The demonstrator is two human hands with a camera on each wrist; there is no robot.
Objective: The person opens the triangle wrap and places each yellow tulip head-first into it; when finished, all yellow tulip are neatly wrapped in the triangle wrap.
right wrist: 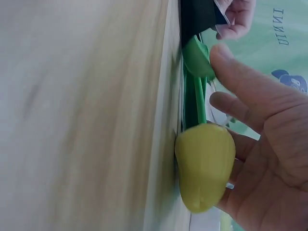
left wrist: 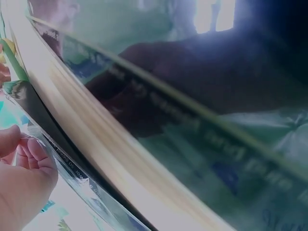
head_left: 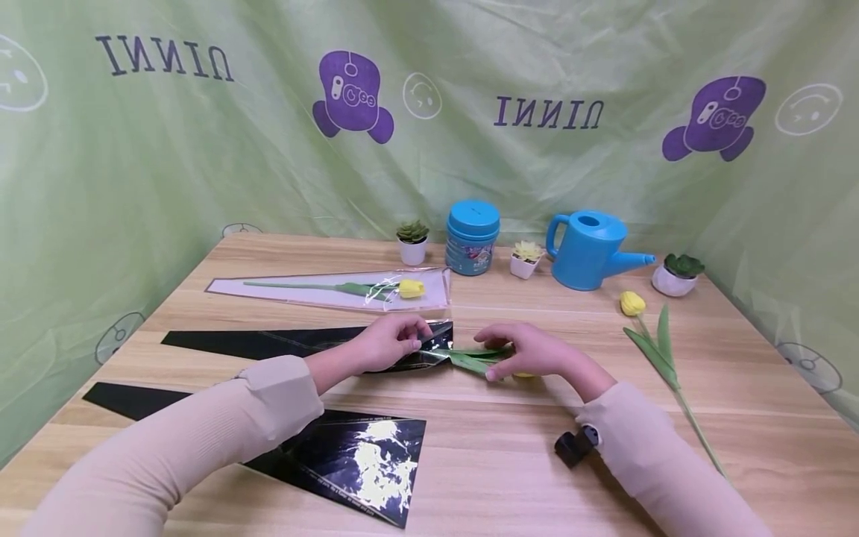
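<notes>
My left hand pinches the clear film at the open end of a black flower sleeve. A yellow artificial tulip lies with its stem inside that opening, leaves and bloom outside. My right hand spans the tulip's leaves, thumb on the near side and fingers on the far side. In the right wrist view the thumb is beside a leaf, apart from the other fingers, and the bloom is in front of the palm. The head view shows the bloom mostly hidden under the right hand.
Nearer me lies another black sleeve. Farther back is a sleeve holding a yellow tulip. At right lies a loose tulip. Along the back stand small potted plants, a blue jar and a blue watering can.
</notes>
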